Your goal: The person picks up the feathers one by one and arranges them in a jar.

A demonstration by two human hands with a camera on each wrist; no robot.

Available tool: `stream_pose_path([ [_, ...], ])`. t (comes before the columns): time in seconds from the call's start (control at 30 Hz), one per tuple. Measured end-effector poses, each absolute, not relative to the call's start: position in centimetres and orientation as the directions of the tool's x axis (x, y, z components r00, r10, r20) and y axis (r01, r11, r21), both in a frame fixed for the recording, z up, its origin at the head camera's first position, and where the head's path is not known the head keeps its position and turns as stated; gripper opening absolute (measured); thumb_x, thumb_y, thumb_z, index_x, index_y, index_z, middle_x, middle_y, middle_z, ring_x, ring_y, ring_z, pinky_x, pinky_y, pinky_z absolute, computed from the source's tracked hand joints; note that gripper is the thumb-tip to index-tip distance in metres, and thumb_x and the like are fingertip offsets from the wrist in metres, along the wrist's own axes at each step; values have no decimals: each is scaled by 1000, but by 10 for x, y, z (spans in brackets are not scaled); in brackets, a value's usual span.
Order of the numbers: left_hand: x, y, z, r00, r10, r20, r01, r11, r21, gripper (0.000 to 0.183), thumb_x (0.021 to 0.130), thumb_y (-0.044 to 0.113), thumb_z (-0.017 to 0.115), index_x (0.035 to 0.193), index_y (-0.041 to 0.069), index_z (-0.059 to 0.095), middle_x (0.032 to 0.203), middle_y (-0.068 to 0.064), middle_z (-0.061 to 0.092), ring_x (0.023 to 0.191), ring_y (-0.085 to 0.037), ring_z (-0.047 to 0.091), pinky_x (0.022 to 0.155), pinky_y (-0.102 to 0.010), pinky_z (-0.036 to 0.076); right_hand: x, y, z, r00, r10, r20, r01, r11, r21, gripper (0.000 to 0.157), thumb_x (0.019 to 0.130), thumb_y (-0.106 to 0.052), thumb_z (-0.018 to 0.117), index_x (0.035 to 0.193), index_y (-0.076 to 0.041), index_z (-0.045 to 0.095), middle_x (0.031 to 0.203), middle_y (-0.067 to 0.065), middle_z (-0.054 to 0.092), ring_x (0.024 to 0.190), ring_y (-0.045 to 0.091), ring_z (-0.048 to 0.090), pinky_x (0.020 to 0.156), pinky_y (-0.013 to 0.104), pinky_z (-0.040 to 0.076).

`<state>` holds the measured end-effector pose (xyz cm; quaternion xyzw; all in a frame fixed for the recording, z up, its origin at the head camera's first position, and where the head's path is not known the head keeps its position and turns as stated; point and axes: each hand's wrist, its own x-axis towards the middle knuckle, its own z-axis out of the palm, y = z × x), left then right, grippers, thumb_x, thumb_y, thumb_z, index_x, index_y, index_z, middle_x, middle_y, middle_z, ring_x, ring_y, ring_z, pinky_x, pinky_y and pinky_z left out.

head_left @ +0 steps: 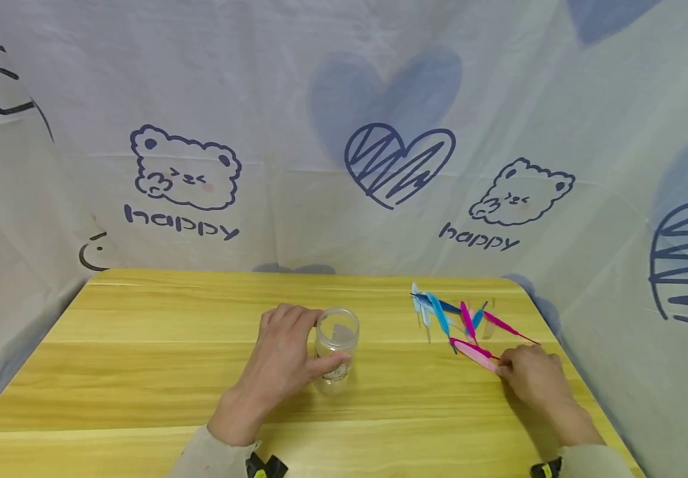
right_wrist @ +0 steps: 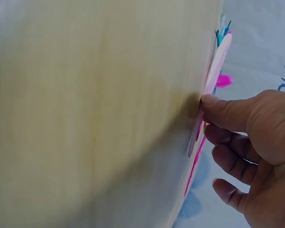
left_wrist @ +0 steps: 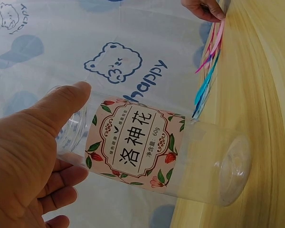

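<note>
A clear plastic jar (head_left: 336, 338) with a pink floral label (left_wrist: 135, 142) stands upright on the table. My left hand (head_left: 286, 348) grips it near the top, thumb on one side and fingers round the other. The jar looks see-through, with no feathers in it. At the right, my right hand (head_left: 535, 375) pinches the end of a light pink feather (head_left: 475, 355) between thumb and fingertips, low over the tabletop. The right wrist view shows this pale feather (right_wrist: 220, 61) reaching up past the thumb. Beside it lie magenta feathers (head_left: 468, 318) and blue feathers (head_left: 439, 312).
The wooden table (head_left: 140, 372) has a pale yellow striped grain. White cloth (head_left: 296, 119) printed with hearts and bear faces hangs behind it and along the sides. Several pale blue feathers (head_left: 425, 312) lie at the left of the feather pile.
</note>
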<state>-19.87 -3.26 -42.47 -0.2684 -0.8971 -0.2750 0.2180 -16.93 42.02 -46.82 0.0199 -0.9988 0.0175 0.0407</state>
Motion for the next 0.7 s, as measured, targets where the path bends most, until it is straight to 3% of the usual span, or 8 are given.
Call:
stream_pose_path([
  [0.7,-199,-33,-426,-758,363,541,605,702,376,70,76,60,90,119,7,72,108,-4,73,106,-27,62,98,-51,44,-173,407,-474,-992,-83,94,-84,996,-12,8,94,-17,78,89,-12,74,83,2,69,83,32,63,73,61,47],
])
